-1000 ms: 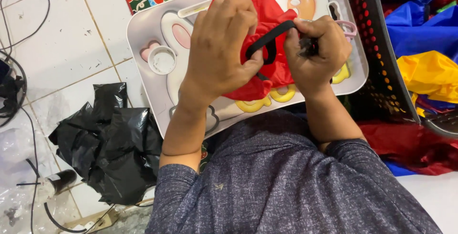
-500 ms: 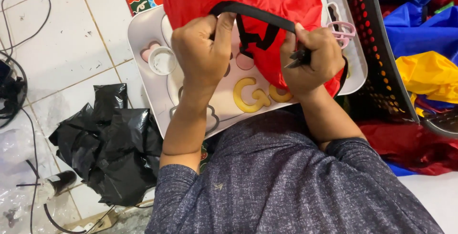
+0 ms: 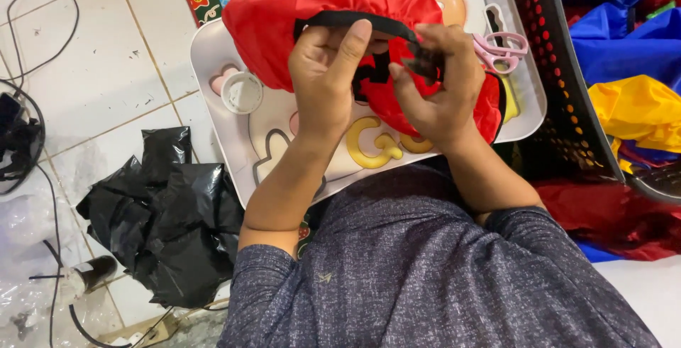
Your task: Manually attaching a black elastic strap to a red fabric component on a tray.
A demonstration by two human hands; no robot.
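both hands meet at the upper centre of the frame on a red fabric bag, which bulges above and beyond them over a white tray. the left hand pinches its black strap; the right hand is closed on a black buckle. pink scissors lie right of them.

The bunched red fabric bag covers the far half of the pale plastic tray surface. A small white round cup blocks the tray's left part, pink-handled scissors its right. A black perforated crate walls the right side. The white tiled floor lies open to the left, beyond crumpled black plastic sheeting.
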